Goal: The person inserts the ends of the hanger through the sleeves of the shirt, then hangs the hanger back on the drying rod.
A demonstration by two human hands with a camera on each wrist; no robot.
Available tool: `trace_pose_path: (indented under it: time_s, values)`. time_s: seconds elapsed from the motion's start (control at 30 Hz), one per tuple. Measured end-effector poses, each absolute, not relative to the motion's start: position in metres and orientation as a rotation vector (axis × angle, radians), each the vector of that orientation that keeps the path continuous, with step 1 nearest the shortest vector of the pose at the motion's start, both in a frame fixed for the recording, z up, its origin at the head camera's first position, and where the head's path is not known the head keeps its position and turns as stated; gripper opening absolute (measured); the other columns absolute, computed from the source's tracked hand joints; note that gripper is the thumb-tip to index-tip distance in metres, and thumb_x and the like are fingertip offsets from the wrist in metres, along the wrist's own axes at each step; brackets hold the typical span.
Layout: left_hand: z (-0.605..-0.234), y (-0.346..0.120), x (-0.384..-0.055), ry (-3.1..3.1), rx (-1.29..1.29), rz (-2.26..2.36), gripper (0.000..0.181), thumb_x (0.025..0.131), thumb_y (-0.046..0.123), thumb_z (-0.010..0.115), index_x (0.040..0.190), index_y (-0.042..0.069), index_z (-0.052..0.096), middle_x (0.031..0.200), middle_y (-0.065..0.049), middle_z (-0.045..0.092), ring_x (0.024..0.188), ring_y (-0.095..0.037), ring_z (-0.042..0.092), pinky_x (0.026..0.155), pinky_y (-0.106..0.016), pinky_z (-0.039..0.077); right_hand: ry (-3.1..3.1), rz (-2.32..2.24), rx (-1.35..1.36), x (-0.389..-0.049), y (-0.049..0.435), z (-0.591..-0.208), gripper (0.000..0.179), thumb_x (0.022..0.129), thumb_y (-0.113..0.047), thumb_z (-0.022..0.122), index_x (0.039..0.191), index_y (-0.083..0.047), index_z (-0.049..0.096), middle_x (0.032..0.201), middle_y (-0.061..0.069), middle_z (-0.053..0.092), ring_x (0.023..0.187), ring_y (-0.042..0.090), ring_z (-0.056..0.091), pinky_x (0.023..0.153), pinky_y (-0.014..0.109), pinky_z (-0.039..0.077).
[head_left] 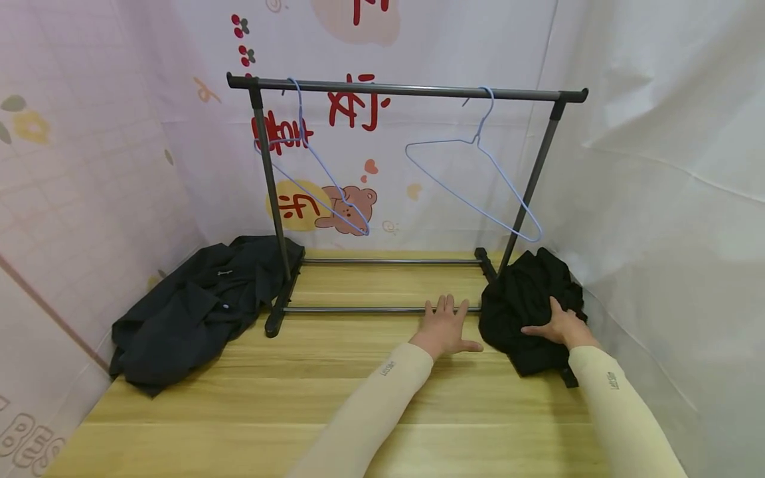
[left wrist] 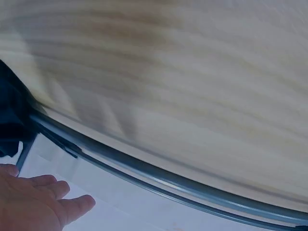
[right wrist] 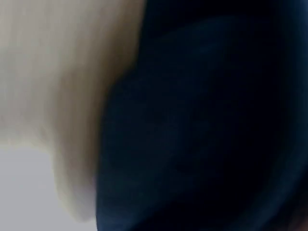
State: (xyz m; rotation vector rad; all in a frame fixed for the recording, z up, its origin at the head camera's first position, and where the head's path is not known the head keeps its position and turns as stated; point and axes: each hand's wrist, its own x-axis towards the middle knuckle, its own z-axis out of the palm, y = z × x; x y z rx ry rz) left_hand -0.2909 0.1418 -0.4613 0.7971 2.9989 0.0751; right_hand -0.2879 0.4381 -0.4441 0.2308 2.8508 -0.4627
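Tabletop [head_left: 239, 405] stretches leftward from the splayed left hand [head_left: 443, 330]; right hand [head_left: 562, 326] rests on black cloth [head_left: 516, 318] near edge.

Black cloth [head_left: 518, 302]: crumpled heap, folds bunched, one narrow end trailing toward the viewer. Lies on wooden table [head_left: 239, 411] at the right foot of rack [head_left: 388, 88]. Right hand [head_left: 564, 325] touches its right side.

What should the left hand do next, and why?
Probably move the left hand rightward to the crumpled black garment: its fingers are spread and hold nothing, while the right hand appears to rest on that garment alone.
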Motion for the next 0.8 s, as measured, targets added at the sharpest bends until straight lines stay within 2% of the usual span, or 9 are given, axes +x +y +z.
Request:
trace_pose_path:
  time_s: [0.13, 0.2, 0.3, 0.4, 0.6, 0.7, 0.8]
  values:
    - [-0.464, 0.147, -0.286, 2.988, 0.828, 0.082, 0.101, 0.081, 0.082, 0.051, 0.160, 0.029, 0.016, 0.163, -0.010, 0.018, 0.149, -0.027, 0.017, 0.115, -0.051, 0.023, 2.964, -0.415, 0.149, -0.291, 0.440, -0.448, 0.092, 0.089, -0.038, 0.071, 0.144, 0.019, 0.024, 0.135, 0.049, 0.034, 0.118, 0.065, 0.039, 0.096, 0.069, 0.036]
    - [-0.465, 0.148, -0.285, 2.981, 0.842, 0.091, 0.101, 0.081, 0.080, 0.053, 0.160, 0.029, 0.016, 0.162, -0.010, 0.019, 0.149, -0.027, 0.018, 0.115, -0.050, 0.024, 2.981, -0.411, 0.113, -0.292, 0.439, -0.442, 0.077, 0.091, -0.024, 0.068, 0.141, 0.020, 0.030, 0.134, 0.047, 0.038, 0.114, 0.062, 0.044, 0.093, 0.067, 0.039]
    - [-0.466, 0.150, -0.283, 2.975, 0.861, 0.093, 0.100, 0.082, 0.078, 0.054, 0.160, 0.029, 0.013, 0.161, -0.010, 0.019, 0.149, -0.027, 0.018, 0.115, -0.050, 0.025, 2.983, -0.421, 0.077, -0.293, 0.433, -0.428, 0.067, 0.089, -0.014, 0.060, 0.141, 0.020, 0.033, 0.134, 0.046, 0.039, 0.110, 0.059, 0.047, 0.090, 0.064, 0.042]
    - [-0.466, 0.148, -0.283, 2.976, 0.874, 0.111, 0.101, 0.083, 0.077, 0.054, 0.161, 0.028, 0.012, 0.161, -0.011, 0.019, 0.148, -0.027, 0.019, 0.115, -0.048, 0.026, 2.979, -0.465, 0.047, -0.295, 0.416, -0.411, 0.067, 0.087, -0.012, 0.056, 0.142, 0.020, 0.032, 0.136, 0.045, 0.039, 0.107, 0.055, 0.050, 0.086, 0.061, 0.044]
    - [-0.461, 0.140, -0.287, 2.961, 0.924, 0.207, 0.109, 0.082, 0.072, 0.060, 0.161, 0.023, 0.002, 0.161, -0.014, 0.019, 0.147, -0.027, 0.025, 0.113, -0.042, 0.032, 2.980, -0.604, -0.096, -0.296, 0.361, -0.382, 0.066, 0.092, -0.018, 0.063, 0.143, 0.015, 0.038, 0.138, 0.039, 0.043, 0.117, 0.055, 0.048, 0.094, 0.063, 0.042]
    - [-0.457, 0.130, -0.291, 2.927, 0.969, 0.338, 0.107, 0.089, 0.055, 0.068, 0.160, 0.021, -0.004, 0.161, -0.015, 0.020, 0.145, -0.027, 0.029, 0.110, -0.038, 0.037, 2.950, -0.709, -0.164, -0.298, 0.330, -0.375, 0.061, 0.091, -0.020, 0.068, 0.140, 0.010, 0.045, 0.139, 0.035, 0.046, 0.119, 0.052, 0.049, 0.094, 0.061, 0.042]
    - [-0.452, 0.114, -0.298, 2.872, 1.009, 0.568, 0.097, 0.095, 0.028, 0.069, 0.161, 0.017, -0.001, 0.160, -0.014, 0.024, 0.143, -0.026, 0.033, 0.109, -0.034, 0.038, 2.904, -0.852, -0.227, -0.301, 0.306, -0.371, 0.052, 0.092, -0.021, 0.069, 0.134, 0.004, 0.051, 0.141, 0.032, 0.045, 0.122, 0.048, 0.049, 0.095, 0.059, 0.043]
